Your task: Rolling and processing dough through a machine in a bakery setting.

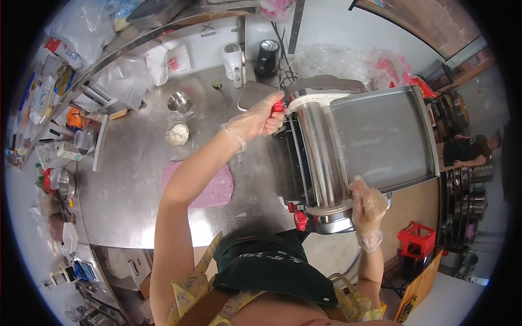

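A steel dough sheeter [318, 155] stands at the right of the steel table, its roller running from far to near. At the roller's far end, my gloved left hand [260, 120] is closed around a red knob [278, 106]. My right hand [370, 209], also in a clear glove, is beside the near end of the roller and the edge of the metal tray [383, 141]. Its fingers are curled, and anything inside them is hidden. Partly behind my left forearm, a flat pink slab of dough [215, 187] lies on the table. More red knobs [300, 219] show at the sheeter's near end.
Left of the sheeter stand a bowl of white powder [177, 134] and a small metal cup [178, 101]. A flat grey plate [255, 96], white device [232, 62] and black appliance [267, 57] are at the back. Another person [466, 149] is at the far right.
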A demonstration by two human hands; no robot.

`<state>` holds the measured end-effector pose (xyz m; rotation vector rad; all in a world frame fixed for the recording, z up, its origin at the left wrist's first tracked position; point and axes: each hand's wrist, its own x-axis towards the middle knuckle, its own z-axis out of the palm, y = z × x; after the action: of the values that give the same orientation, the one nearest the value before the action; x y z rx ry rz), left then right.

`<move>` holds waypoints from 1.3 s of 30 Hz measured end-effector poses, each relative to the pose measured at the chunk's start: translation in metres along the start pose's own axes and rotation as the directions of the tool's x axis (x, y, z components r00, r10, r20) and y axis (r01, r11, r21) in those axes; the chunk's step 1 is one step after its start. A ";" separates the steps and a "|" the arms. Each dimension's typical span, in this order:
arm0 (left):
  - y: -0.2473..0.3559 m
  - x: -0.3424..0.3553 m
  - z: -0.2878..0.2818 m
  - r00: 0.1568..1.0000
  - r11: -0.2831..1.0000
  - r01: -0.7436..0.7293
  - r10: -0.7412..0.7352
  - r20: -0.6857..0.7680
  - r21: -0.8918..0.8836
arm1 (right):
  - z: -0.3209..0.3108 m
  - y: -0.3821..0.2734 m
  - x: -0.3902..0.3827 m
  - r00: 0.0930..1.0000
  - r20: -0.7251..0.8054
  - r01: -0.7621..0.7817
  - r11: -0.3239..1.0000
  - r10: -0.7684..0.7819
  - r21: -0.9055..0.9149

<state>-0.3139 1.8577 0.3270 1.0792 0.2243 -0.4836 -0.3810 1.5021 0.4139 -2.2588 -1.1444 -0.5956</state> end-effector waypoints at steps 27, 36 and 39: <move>-0.004 0.005 -0.012 0.653 0.090 -0.414 0.723 0.227 0.906 | -0.001 -0.001 0.000 1.000 0.004 -0.007 1.000 0.007 -0.024; -0.020 -0.001 -0.004 0.527 -0.044 -0.169 0.840 0.128 0.985 | 0.001 0.001 0.002 1.000 -0.003 0.001 0.999 -0.001 -0.052; -0.014 -0.001 -0.012 0.998 0.998 -0.065 0.065 0.002 0.020 | 0.000 -0.001 0.000 1.000 -0.005 0.004 0.999 -0.004 -0.052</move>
<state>-0.3207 1.8629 0.3107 1.1021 0.1827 -0.4296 -0.3817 1.5020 0.4140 -2.2985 -1.1433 -0.6390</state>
